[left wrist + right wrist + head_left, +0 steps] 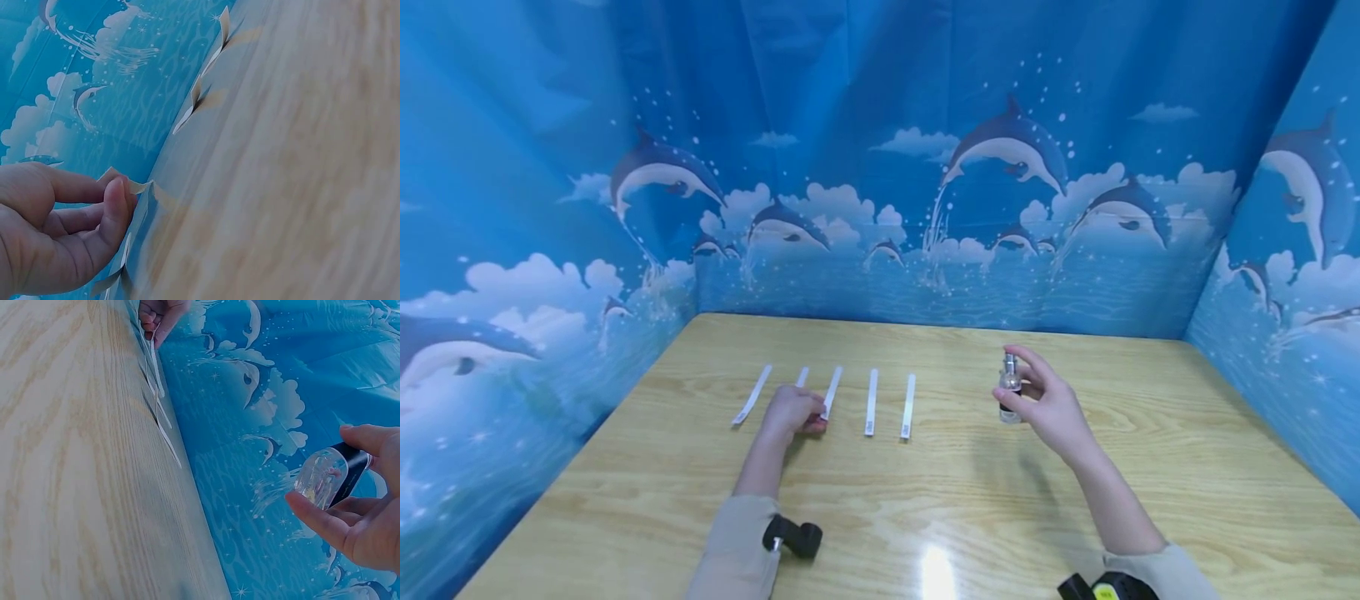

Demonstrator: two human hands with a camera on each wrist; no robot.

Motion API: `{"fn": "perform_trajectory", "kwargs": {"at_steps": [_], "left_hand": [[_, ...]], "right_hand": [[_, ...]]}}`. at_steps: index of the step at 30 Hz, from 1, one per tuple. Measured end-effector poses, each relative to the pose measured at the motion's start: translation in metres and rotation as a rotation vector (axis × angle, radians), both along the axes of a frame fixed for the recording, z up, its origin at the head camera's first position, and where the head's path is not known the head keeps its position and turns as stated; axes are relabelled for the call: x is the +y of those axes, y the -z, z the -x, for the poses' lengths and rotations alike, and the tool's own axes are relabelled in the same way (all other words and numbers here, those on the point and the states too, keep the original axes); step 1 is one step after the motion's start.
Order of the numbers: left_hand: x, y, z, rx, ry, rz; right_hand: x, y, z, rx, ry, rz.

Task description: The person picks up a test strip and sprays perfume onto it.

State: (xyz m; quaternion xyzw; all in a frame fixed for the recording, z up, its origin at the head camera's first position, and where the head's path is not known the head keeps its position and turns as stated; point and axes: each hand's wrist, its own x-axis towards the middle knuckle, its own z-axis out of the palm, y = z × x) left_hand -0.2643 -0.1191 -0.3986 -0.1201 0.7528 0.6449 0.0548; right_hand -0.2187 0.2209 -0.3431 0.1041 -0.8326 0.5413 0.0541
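My left hand (793, 410) pinches the near end of a white paper strip (832, 390) between thumb and fingers. In the left wrist view that end of the strip (139, 187) bends up at the fingertips. One strip (802, 377) is partly hidden behind this hand, and another strip (752, 396) lies to its left. Raised over the table's right half, my right hand (1054, 410) grips a small clear glass spray bottle (1010, 385) with a black label. The bottle stands upright, with a fingertip on its top and the thumb low on its side.
Two more strips, a middle one (871, 403) and a rightmost one (907, 407), lie between the hands, printed at their near ends. The wooden table (880, 508) meets a blue dolphin-patterned curtain (865, 150) at the back and sides.
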Motion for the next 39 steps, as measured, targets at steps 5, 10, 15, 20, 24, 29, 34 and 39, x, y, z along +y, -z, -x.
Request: {"fn": "perform_trajectory", "kwargs": {"at_steps": [5,10,15,20,24,29,34,39], "left_hand": [[-0.002,-0.001,-0.001,0.005,0.001,0.025],[-0.003,-0.003,-0.003,0.013,-0.010,0.069],[-0.005,-0.003,-0.004,0.020,-0.008,0.130],[-0.003,-0.009,-0.004,0.088,-0.008,0.226],[0.007,-0.018,-0.006,0.110,0.022,0.212],[0.022,-0.029,-0.009,0.085,0.081,0.202],[0.033,-0.033,-0.012,0.096,0.128,0.207],[0.041,-0.028,-0.009,0.078,0.141,0.166]], "right_hand": [[0.000,-0.001,-0.001,-0.001,-0.001,0.006],[-0.001,0.001,0.000,-0.002,-0.007,0.008],[0.000,0.004,0.002,-0.002,-0.007,0.002],[0.000,0.002,0.001,-0.001,-0.007,0.009],[0.000,0.001,0.001,-0.001,-0.011,0.016],[0.001,0.001,0.002,0.006,-0.012,0.017],[0.001,0.003,0.003,0.013,-0.021,0.019],[0.001,0.004,0.004,0.003,-0.016,0.021]]}}
